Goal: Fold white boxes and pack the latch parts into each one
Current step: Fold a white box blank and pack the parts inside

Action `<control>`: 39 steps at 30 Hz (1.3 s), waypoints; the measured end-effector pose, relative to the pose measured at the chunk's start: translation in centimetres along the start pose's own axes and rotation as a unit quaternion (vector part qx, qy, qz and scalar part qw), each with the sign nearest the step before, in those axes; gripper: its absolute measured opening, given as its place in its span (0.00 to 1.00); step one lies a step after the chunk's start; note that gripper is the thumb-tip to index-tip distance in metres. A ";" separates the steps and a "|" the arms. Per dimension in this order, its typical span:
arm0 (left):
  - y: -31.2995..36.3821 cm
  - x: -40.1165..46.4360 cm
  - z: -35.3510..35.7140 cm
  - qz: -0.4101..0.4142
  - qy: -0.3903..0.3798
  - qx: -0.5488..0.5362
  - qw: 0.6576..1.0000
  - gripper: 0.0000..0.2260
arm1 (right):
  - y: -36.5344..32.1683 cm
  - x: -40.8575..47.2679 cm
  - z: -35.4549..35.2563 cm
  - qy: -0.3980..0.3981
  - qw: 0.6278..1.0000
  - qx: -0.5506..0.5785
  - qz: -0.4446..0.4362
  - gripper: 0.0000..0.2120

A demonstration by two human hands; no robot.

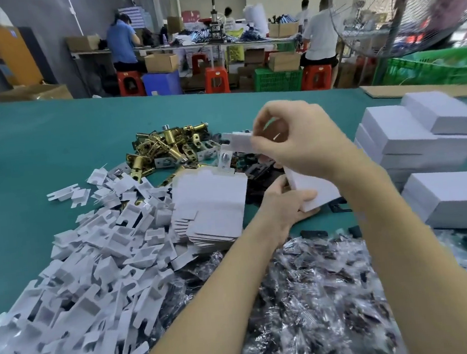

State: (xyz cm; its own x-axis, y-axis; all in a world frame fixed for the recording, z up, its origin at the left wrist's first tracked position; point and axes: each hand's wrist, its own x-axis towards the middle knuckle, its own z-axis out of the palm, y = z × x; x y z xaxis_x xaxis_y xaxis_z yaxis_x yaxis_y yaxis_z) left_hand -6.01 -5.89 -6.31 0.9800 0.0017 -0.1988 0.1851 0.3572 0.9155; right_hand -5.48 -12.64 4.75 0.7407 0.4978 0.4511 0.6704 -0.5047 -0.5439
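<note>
My left hand (282, 202) grips the lower end of a white box (317, 190) held above the green table. My right hand (294, 140) is above it with fingers curled, pinching the box's white flap (237, 142) at the top. A stack of flat unfolded white boxes (209, 207) lies just left of my hands. Behind it sits a pile of brass latch parts (165, 149), and dark latch parts (257, 169) lie under my hands. How the held box's inside looks is hidden.
White cardboard inserts (92, 259) are heaped at the left front. Clear bags of dark screws and small parts (308, 297) cover the front right. Finished closed white boxes (426, 137) are stacked at the right. People work at benches in the background.
</note>
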 end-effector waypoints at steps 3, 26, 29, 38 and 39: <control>-0.6 0.7 0.0 0.001 -0.008 -0.002 1.000 0.21 | 2.4 -1.3 -3.7 0.056 0.998 0.002 0.042 0.02; -1.1 0.3 -0.1 0.074 -0.023 0.072 0.994 0.21 | 3.6 -2.8 -6.6 -0.002 0.974 -0.185 0.130 0.13; -1.1 0.3 -0.1 0.073 -0.026 0.077 0.994 0.21 | 3.7 -2.8 -6.1 0.005 0.968 -0.202 0.149 0.14; -1.0 0.3 0.0 0.059 -0.021 0.059 0.996 0.19 | 4.0 -2.9 -6.3 0.028 0.976 -0.160 0.144 0.14; -1.0 0.3 0.0 0.055 -0.021 0.054 0.997 0.19 | 4.2 -2.9 -6.3 0.050 0.979 -0.143 0.138 0.13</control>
State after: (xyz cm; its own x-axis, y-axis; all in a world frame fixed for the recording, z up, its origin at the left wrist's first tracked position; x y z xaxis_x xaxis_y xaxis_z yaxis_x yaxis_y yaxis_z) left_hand -5.93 -6.27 -7.29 0.9966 -0.0047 -0.0822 0.0807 0.2551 0.9635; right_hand -4.56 -20.64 5.60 0.8864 0.2507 0.3891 0.4182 -0.7942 -0.4409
